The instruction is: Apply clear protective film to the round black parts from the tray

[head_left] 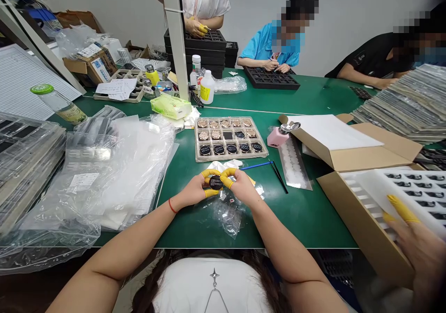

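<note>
Here, above the green counter [313, 220] and near the compartment tray [226, 158], the left hand [193, 191] and right hand [244, 189] pinch the round black disc [216, 182], yellow-sheathed fingers [228, 181] at its edges; it seems light, stiff and scratchable, best taken by the rim.

Wall: plain, pale grey, smooth [334, 29], running behind the far side of the desk [299, 224].
Desk: flat green top with a straight front edge; a thin pale seam [251, 110] crosses it from side to side.
Uprights: one whitish post [178, 48] left of centre; one slanting frame bar [42, 38] at far left.
Light: even and whitish, with small glints on the green top.
Area beneath desk: dim; floor details too dark to tell.
</note>
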Available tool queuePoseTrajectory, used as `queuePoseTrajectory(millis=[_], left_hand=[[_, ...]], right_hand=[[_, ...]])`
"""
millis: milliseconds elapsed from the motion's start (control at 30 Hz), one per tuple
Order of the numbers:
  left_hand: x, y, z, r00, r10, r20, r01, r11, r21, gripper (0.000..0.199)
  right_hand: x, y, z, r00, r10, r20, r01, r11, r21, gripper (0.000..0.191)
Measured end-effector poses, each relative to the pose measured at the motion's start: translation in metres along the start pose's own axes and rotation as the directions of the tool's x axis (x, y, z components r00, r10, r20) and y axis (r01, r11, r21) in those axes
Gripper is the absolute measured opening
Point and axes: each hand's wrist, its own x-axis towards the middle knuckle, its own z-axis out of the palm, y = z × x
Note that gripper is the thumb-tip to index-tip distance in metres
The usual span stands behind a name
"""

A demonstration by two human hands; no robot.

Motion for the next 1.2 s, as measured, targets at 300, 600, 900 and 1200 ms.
queuePoseTrajectory(millis=[300,600,900,1200], left_hand=[[0.000,0.001,0.001,1.000,-0.011,0.005,0.011,1.000,0.014,0.052],[-0.002,0.011,0.001,0.994,-0.094,-0.048,0.093,0.996,-0.011,0.057],[-0.003,0.011,0.013,0.983,-0.178,-0.054,0.176,0.984,-0.026,0.072],[-0.003,0.013,0.013,0.985,-0.165,-0.056,0.165,0.986,-0.002,0.076]], right_hand=[[-0.001,-0.002,0.002,1.000,-0.007,0.002,0.007,1.000,-0.020,0.010],[-0.004,0.016,-0.049,0.983,-0.066,-0.171,-0.049,0.802,-0.595,0.021],[-0.025,0.048,-0.057,0.951,0.098,-0.295,-0.284,0.659,-0.696,0.020],[-0.039,0.042,-0.056,0.934,0.069,-0.350,-0.280,0.749,-0.600,0.005]])
